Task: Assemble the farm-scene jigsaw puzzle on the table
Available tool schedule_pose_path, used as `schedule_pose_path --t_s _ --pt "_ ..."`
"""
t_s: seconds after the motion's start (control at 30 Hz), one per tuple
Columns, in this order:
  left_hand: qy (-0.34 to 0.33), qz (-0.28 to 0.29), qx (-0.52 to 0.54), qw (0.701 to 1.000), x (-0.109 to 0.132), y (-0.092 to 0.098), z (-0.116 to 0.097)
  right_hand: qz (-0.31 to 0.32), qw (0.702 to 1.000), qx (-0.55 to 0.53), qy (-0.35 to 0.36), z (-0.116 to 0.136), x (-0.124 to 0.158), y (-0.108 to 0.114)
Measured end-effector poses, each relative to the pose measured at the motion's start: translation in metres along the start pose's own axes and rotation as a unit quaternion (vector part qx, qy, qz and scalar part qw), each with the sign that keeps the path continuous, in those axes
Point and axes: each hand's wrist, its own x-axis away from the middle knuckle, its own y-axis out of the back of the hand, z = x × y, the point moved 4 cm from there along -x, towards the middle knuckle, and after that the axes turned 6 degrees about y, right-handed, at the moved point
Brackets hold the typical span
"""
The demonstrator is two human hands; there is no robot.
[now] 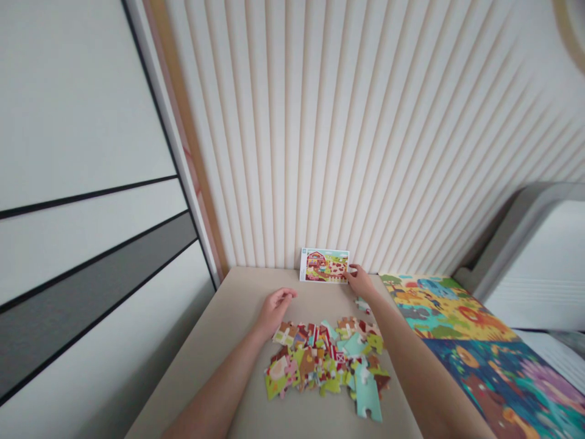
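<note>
A small picture card point(325, 266) with a red barn and cows leans upright against the ribbed wall. My right hand point(359, 282) is at the card's right edge, gripping it between thumb and fingers. Nearer to me on the left, my left hand point(276, 306) hovers over or rests on the table with loosely bent fingers and nothing visible in it. Between my forearms lies a heap of loose jigsaw pieces point(322, 360), many overlapping. A light-blue piece point(367, 396) sticks out at the front right, and a lone piece point(362, 305) lies beside my right wrist.
The beige tabletop point(196, 372) meets the ribbed wall point(274, 152) at the back. A white and grey cabinet point(91, 274) stands on the left. At right are two assembled puzzles, an animal scene point(443, 305) and a dark-blue one point(503, 384), with a grey headboard-like piece point(534, 256) beyond.
</note>
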Motion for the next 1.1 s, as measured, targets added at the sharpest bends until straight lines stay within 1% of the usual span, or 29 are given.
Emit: schedule_pose_path --t_s 0.07,0.13,0.23,0.3,0.4,0.5,0.57,0.63,0.7,0.73,0.77,0.8,0.87,0.9,0.93,1.0,1.1 --pt "-0.002 -0.001 0.002 1.0 0.001 0.0 -0.001 -0.012 1.0 0.003 0.002 0.002 0.007 0.007" --pt "-0.001 -0.002 0.004 1.0 0.002 0.0 -0.002 -0.04 0.999 -0.001 0.017 0.006 0.018 0.017" --pt "-0.001 -0.006 0.005 1.0 0.002 0.0 -0.004 -0.091 0.994 -0.027 0.061 0.011 0.043 0.035" --pt "-0.003 -0.004 0.004 1.0 0.002 0.0 -0.004 -0.111 0.989 -0.043 0.088 0.012 0.065 0.046" --pt "-0.006 -0.006 0.001 1.0 0.003 -0.001 -0.003 -0.095 0.99 -0.041 0.093 0.007 0.097 0.055" --pt "-0.011 -0.014 0.003 1.0 0.005 -0.002 -0.005 -0.064 0.993 0.028 0.092 0.001 0.121 0.058" --pt "-0.018 -0.025 0.003 1.0 0.005 0.002 -0.009 -0.039 0.988 0.1 0.112 0.0 0.13 0.056" --pt "-0.027 -0.035 -0.015 0.999 0.006 0.009 -0.016 -0.008 0.978 0.163 0.128 -0.002 0.133 0.053" --pt "-0.037 -0.021 -0.08 0.996 0.007 0.018 -0.026 0.021 0.97 0.206 0.132 -0.003 0.134 0.05" --pt "-0.042 0.0 -0.135 0.99 0.008 0.022 -0.032 0.034 0.966 0.221 0.133 -0.003 0.135 0.049" --pt "-0.049 0.03 -0.201 0.978 0.011 0.026 -0.037 0.048 0.962 0.232 0.137 -0.003 0.135 0.049" --pt "-0.059 0.069 -0.27 0.959 0.014 0.029 -0.041 0.059 0.958 0.241 0.143 -0.001 0.137 0.048" --pt "-0.081 0.15 -0.383 0.908 0.024 0.033 -0.046 0.074 0.951 0.254 0.159 0.004 0.141 0.049" --pt "-0.087 0.177 -0.416 0.888 0.029 0.035 -0.046 0.082 0.948 0.258 0.167 0.008 0.144 0.049" --pt "-0.088 0.193 -0.435 0.875 0.034 0.036 -0.046 0.09 0.945 0.259 0.176 0.012 0.146 0.049" --pt "-0.087 0.197 -0.446 0.869 0.042 0.037 -0.043 0.106 0.942 0.25 0.198 0.021 0.153 0.047" --pt "-0.098 0.17 -0.437 0.878 0.048 0.031 -0.036 0.12 0.938 0.218 0.242 0.036 0.162 0.041"
